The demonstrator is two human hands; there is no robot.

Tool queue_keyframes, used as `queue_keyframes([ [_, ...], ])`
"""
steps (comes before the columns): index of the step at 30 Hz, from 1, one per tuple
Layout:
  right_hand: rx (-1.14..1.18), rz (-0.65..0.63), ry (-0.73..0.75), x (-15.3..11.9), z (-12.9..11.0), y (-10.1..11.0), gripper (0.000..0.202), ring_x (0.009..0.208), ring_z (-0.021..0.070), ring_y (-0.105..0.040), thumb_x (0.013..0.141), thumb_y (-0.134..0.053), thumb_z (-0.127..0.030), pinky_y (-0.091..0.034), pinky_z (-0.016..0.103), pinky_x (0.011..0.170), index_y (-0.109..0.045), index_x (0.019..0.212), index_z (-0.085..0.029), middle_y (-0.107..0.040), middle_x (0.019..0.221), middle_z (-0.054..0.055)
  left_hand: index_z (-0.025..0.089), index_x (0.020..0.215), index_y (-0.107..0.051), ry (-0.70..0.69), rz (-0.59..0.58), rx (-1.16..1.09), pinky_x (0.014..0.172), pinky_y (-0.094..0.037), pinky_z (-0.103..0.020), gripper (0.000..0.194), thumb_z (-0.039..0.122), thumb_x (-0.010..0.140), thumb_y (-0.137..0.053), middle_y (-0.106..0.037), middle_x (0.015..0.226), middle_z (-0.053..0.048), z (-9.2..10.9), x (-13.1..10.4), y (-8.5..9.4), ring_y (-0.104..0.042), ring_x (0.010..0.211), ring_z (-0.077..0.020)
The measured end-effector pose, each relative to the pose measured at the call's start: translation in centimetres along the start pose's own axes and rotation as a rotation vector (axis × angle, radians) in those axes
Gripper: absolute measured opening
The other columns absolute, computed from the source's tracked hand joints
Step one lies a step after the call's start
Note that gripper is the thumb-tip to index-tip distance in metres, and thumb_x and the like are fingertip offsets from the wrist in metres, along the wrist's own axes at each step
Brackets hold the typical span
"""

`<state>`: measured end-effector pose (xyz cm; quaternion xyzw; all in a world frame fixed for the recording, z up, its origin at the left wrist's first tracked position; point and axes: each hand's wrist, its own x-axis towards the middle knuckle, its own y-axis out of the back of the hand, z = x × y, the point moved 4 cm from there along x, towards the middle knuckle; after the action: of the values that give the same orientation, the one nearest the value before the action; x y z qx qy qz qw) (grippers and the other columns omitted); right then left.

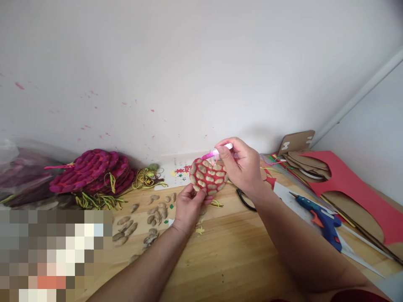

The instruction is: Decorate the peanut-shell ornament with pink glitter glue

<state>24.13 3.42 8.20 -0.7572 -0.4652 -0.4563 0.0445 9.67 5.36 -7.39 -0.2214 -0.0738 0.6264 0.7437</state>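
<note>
My left hand (190,206) grips the lower edge of a round red disc (208,178) covered with peanuts in their shells, holding it tilted up above the table. In my right hand (242,164) is a marker (218,151) with a white barrel and a pink-purple front end. Its tip meets the upper left edge of the disc, at a peanut there. Loose peanuts (157,214) lie on the table to the left of my left hand. Small yellow star cutouts (200,230) are below the disc.
At the left stands a stack of magenta-painted peanut discs (91,172) with yellow-green yarn (147,178) alongside. A blue glue gun (327,226), black-handled scissors (245,200), red card (355,180) and cardboard pieces (296,142) lie at the right. The wall (189,84) rises behind the table.
</note>
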Motion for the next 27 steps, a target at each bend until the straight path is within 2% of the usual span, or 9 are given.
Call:
queue_keyframes([
  [6, -0.015, 0.001, -0.037, 0.1, 0.5, -0.1, 0.021, 0.062, 0.0114, -0.057, 0.099, -0.058, -0.038, -0.046, 0.026, 0.065, -0.068, 0.090, -0.021, -0.065, 0.072, -0.002, 0.017, 0.079, -0.067, 0.007, 0.001, -0.010, 0.059, -0.059, -0.028, 0.038, 0.039, 0.060, -0.091, -0.070, 0.067, 0.002, 0.1, -0.1, -0.1, -0.072, 0.058, -0.0178],
  [12, 0.081, -0.003, -0.081, 0.0, 1.1, -0.3, 0.026, 0.063, 0.0126, -0.060, 0.099, -0.058, -0.045, -0.046, 0.026, 0.061, -0.068, 0.093, -0.021, -0.067, 0.073, -0.001, 0.017, 0.076, -0.066, 0.000, 0.006, 0.002, 0.059, -0.059, -0.028, 0.040, 0.042, 0.059, -0.092, -0.068, 0.066, 0.002, -0.1, 0.0, 0.1, -0.072, 0.060, -0.0185],
  [27, 0.033, 0.012, -0.123, 0.1, 1.5, -0.1, 0.027, 0.063, 0.0125, -0.060, 0.098, -0.059, -0.045, -0.045, 0.026, 0.061, -0.068, 0.092, -0.021, -0.065, 0.070, -0.001, 0.017, 0.078, -0.067, -0.003, -0.009, 0.006, 0.059, -0.059, -0.028, 0.039, 0.041, 0.060, -0.091, -0.070, 0.068, 0.001, -0.1, 0.0, -0.1, -0.070, 0.056, -0.0164],
])
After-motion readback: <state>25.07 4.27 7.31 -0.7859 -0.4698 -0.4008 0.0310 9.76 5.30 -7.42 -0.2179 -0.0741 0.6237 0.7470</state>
